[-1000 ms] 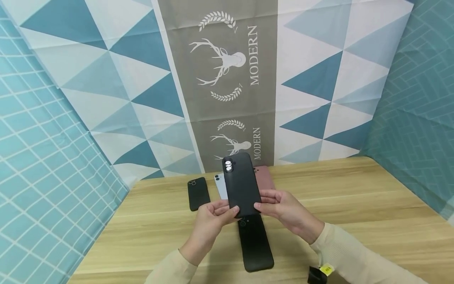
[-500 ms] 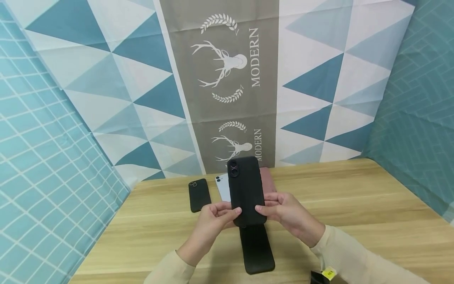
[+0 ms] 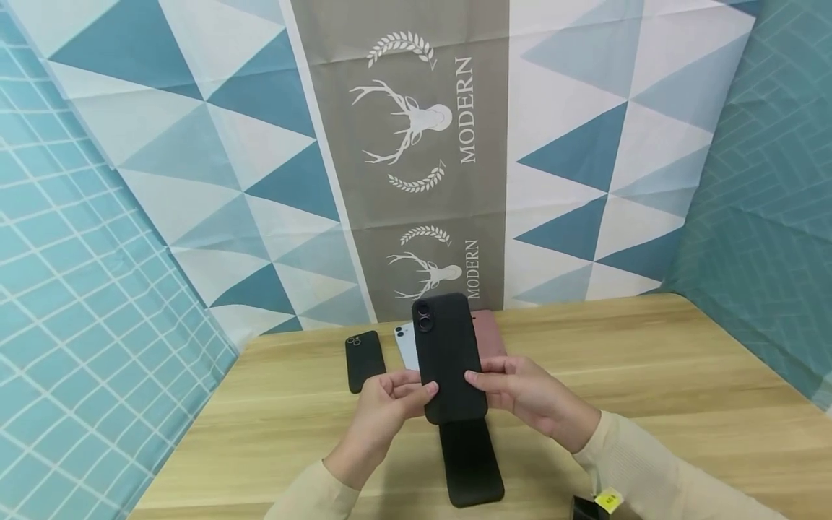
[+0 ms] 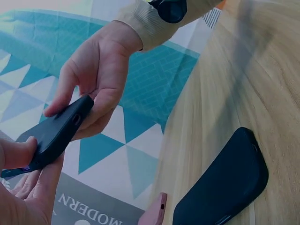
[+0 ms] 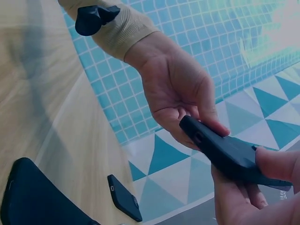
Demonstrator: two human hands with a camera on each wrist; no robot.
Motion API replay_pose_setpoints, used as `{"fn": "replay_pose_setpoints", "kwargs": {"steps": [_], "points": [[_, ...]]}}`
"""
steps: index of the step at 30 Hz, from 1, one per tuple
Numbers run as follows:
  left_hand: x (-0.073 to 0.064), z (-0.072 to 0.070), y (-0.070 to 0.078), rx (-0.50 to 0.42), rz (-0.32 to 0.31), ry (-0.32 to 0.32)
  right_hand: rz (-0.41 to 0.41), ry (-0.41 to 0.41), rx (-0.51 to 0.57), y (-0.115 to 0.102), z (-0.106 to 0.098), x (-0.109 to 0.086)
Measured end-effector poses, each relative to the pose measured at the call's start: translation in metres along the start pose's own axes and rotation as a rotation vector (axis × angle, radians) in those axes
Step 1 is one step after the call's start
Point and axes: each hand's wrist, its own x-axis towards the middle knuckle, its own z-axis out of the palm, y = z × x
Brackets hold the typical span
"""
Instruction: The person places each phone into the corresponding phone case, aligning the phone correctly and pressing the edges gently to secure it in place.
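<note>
In the head view a black phone case is held up off the table, its camera openings at the upper left. Whether a phone sits inside it, I cannot tell. My left hand pinches its lower left edge, thumb on the back face. At the lower right edge my right hand grips it likewise, thumb on the back and fingers behind. Both wrist views show the held case edge-on, with a port opening in its end. Below it on the table lies another black phone case, its upper end hidden.
At the back of the wooden table lie a smaller black phone case, a pale blue phone and a pink item, both partly hidden. A black object with a yellow tag is near the right sleeve. Patterned cloth walls enclose the table.
The held case has lowered slightly in view and tilted a little. Its camera openings, bright white at first, now look dark. Both hands keep their hold.
</note>
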Motion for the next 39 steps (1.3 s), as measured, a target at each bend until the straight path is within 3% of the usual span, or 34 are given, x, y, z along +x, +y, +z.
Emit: {"fn": "replay_pose_setpoints", "kwargs": {"steps": [4, 10, 17, 21, 29, 36, 39], "points": [[-0.002, 0.002, -0.002, -0.009, 0.004, -0.008, -0.013, 0.012, 0.000, -0.001, -0.002, 0.000], [-0.004, 0.002, -0.003, -0.051, 0.007, -0.071, -0.041, 0.021, 0.023, 0.000, -0.005, 0.002], [-0.002, 0.002, 0.000, -0.008, -0.039, -0.121, -0.034, 0.038, 0.033, 0.005, -0.006, -0.001], [-0.001, 0.004, 0.004, 0.029, -0.036, -0.091, -0.034, 0.046, 0.028, 0.006, -0.008, -0.002], [0.000, 0.006, 0.010, 0.060, 0.029, 0.046, -0.025, 0.011, 0.091, 0.008, -0.004, -0.002], [0.002, 0.009, 0.012, 0.035, 0.024, 0.074, -0.016, 0.061, 0.069, 0.004, -0.003, 0.000], [0.003, 0.009, 0.011, 0.016, 0.013, 0.044, -0.003, 0.109, 0.051, 0.002, -0.004, 0.001]]}}
